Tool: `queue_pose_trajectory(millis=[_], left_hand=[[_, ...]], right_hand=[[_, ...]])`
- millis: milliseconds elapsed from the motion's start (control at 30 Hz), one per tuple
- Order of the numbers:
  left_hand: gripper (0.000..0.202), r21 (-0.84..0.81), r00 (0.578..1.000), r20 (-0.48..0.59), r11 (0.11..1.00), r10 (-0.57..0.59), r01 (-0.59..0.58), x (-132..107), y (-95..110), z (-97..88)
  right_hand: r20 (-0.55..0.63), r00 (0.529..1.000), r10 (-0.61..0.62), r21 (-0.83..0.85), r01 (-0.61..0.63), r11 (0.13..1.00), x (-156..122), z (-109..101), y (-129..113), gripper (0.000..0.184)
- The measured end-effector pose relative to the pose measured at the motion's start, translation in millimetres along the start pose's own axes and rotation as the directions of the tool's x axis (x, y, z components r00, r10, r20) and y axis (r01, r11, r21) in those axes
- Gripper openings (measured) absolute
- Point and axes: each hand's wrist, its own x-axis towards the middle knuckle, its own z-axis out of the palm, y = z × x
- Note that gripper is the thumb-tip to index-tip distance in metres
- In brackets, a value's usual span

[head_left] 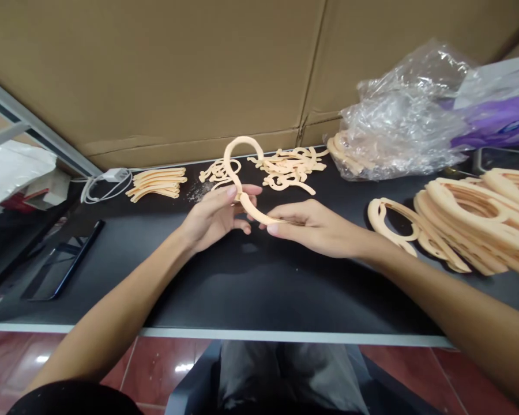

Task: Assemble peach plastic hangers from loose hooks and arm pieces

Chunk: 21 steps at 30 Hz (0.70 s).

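Left hand (211, 222) and right hand (315, 230) grip a peach curved hook piece (234, 173).
Fingers (246, 189) closed on it above the black table (251, 288), stacked ring pieces (471, 219) off to the right.

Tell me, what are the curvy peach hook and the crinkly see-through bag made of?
The hook looks like matte foam or plastic, I can't tell which: its colour is even, with no wood grain. The bag looks like thin, glossy clear plastic: it has shiny creases, and you can see through it.

Bare left hand (211, 219), bare right hand (315, 229), bare forearms (112, 305), black sleeve (73, 400), grey trousers (285, 369)
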Motion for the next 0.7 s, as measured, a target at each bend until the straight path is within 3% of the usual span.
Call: queue_pose_trajectory(millis=[100,367,533,633,700], left_hand=[[0.029,-0.04,0.997,0.071,0.999,-0.015,0.017,-0.3,-3.3,0.8],[0.029,-0.049,0.988,-0.041,0.987,0.151,-0.153,-3.9,11.8,-1.4],[0.029,-0.025,0.985,-0.01,0.984,0.175,-0.175,-4.2,11.2,-4.1],[0.032,0.073,0.971,-0.066,0.971,0.231,-0.226,-0.5,16.0,-12.5],[0.028,0.281,0.926,-0.194,0.922,0.325,-0.265,2.8,21.0,-24.1]], right_hand=[[-0.008,1.0,-0.006,-0.104,0.005,0.995,-0.5,2.7,1.8,0.039],[-0.112,0.988,-0.111,-0.278,0.076,0.958,0.6,12.7,7.5,0.033],[-0.162,0.96,-0.23,-0.333,0.166,0.928,1.8,17.2,11.5,0.023],[-0.253,0.928,-0.273,-0.37,0.167,0.914,3.3,18.6,13.4,0.018],[-0.328,0.904,-0.276,-0.394,0.134,0.909,4.2,18.4,14.1,0.017]])
